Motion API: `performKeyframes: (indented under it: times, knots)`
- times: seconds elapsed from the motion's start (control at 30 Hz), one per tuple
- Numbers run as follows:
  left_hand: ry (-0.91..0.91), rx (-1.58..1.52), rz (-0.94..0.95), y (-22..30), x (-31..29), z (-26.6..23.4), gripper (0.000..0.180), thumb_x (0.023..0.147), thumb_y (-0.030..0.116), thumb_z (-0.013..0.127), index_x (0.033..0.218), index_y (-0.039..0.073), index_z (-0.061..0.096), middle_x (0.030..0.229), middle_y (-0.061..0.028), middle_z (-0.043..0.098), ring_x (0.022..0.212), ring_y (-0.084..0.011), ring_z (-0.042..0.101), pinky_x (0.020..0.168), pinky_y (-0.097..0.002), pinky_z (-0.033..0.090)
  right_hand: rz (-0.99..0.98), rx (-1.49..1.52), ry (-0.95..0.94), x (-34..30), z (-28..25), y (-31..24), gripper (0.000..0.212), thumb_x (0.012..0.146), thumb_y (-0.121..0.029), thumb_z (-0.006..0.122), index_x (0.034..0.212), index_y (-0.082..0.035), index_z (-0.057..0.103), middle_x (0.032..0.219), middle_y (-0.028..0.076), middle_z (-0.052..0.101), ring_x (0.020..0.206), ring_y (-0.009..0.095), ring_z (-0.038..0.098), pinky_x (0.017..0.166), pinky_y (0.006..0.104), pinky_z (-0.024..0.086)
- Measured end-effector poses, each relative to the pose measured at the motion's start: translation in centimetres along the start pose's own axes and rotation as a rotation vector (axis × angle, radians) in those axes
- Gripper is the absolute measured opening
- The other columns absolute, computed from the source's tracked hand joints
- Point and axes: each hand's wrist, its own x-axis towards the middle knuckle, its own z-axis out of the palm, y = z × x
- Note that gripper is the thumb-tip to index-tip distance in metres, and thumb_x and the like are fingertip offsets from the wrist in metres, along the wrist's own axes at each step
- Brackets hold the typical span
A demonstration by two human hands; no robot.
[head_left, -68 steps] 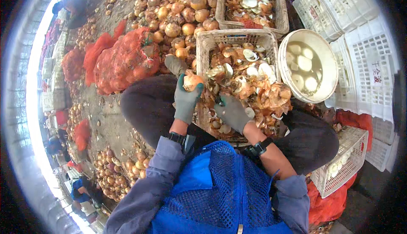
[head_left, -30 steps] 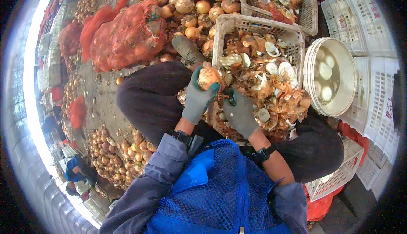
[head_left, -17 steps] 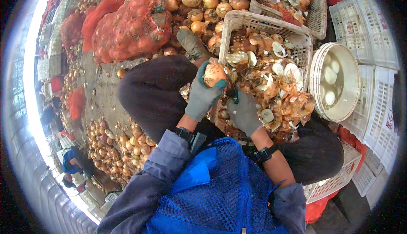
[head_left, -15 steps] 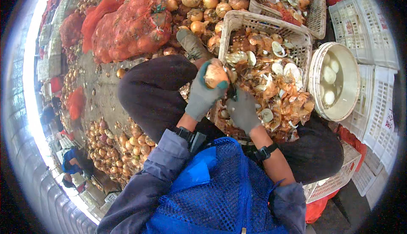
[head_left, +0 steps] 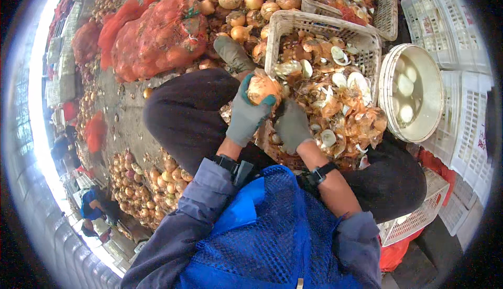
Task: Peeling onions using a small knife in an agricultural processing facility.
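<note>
My left hand (head_left: pixel 245 115), in a grey glove with teal fingertips, is closed round a brown-skinned onion (head_left: pixel 262 89) above the near edge of a crate. Beside it my right hand (head_left: pixel 294 127), gloved in grey, has its fingers curled near the onion's right side. A thin dark sliver, seemingly a knife (head_left: pixel 281 108), shows at those fingers; most of it is hidden. Under and beyond both hands, the white plastic crate (head_left: pixel 271 41) holds onion skins (head_left: pixel 327 105) and pale cut onion ends (head_left: pixel 359 85).
At the right stands a white bucket (head_left: pixel 386 95) with peeled onions in liquid. White crates (head_left: pixel 474 116) are stacked beyond it. Another crate of peelings (head_left: pixel 390 11) is at the back. Loose onions (head_left: pixel 251 1) and red mesh sacks (head_left: pixel 162 37) lie ahead and left. My knees flank the crate.
The onion has turned in my left hand and shows more of its loose skin. My right hand has shifted slightly left and up. The dark sliver is less visible. The whole view has shifted slightly.
</note>
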Motion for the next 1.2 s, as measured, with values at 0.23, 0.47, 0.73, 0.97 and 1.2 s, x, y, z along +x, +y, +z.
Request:
performKeyframes:
  times: [0.23, 0.47, 0.73, 0.97, 1.2]
  knots:
    - [0.075, -0.004, -0.031, -1.0, 0.7, -0.3, 0.071, 0.090, 0.014, 0.086, 0.150, -0.003, 0.052, 0.131, -0.0102, 0.069, 0.113, -0.0166, 0.069, 0.095, -0.0316, 0.058, 0.011, -0.101, -0.001, -0.5, -0.5, -0.7, 0.062, 0.089, -0.019, 0.069, 0.145, 0.003, 0.053, 0.123, 0.028, 0.067, 0.116, 0.047, 0.064, 0.100, 0.0528, 0.052]
    - [0.119, -0.054, -0.073, 0.4, -0.6, -0.2, 0.069, 0.091, 0.006, 0.082, 0.152, -0.001, 0.051, 0.132, -0.0093, 0.069, 0.113, -0.0151, 0.068, 0.095, -0.0305, 0.058, 0.020, -0.039, 0.045, 0.3, -1.2, -1.9, 0.059, 0.092, -0.014, 0.069, 0.148, -0.002, 0.054, 0.129, 0.027, 0.068, 0.119, 0.044, 0.066, 0.103, 0.0499, 0.053]
    - [-0.004, -0.480, 0.008, -3.0, -3.0, -3.6, 0.053, 0.098, 0.036, 0.071, 0.142, 0.007, 0.063, 0.138, -0.0075, 0.069, 0.126, -0.0265, 0.066, 0.109, -0.0443, 0.055, -0.108, 0.235, 0.167, -1.8, -5.1, -3.1, 0.062, 0.096, -0.016, 0.066, 0.155, -0.004, 0.050, 0.135, 0.028, 0.067, 0.124, 0.046, 0.065, 0.107, 0.0508, 0.052]
    - [-0.200, -0.863, -0.098, 2.9, -4.8, -0.6, 0.028, 0.100, 0.035, 0.063, 0.122, 0.020, 0.074, 0.135, -0.0071, 0.073, 0.129, -0.0285, 0.065, 0.111, -0.0518, 0.054, -0.360, 0.185, 0.400, -5.0, -7.9, -0.5, 0.058, 0.094, -0.023, 0.066, 0.147, -0.002, 0.059, 0.122, 0.023, 0.074, 0.109, 0.035, 0.073, 0.097, 0.0445, 0.057]
    - [-0.279, -0.703, -0.239, 4.0, -7.3, 1.7, 0.045, 0.101, 0.030, 0.065, 0.139, 0.007, 0.062, 0.140, -0.0127, 0.068, 0.129, -0.0299, 0.066, 0.113, -0.0477, 0.053, 0.038, 1.225, 0.219, -10.4, -12.9, -3.7, 0.048, 0.100, -0.036, 0.071, 0.130, 0.001, 0.069, 0.091, 0.000, 0.065, 0.073, 0.007, 0.056, 0.064, 0.0265, 0.046]
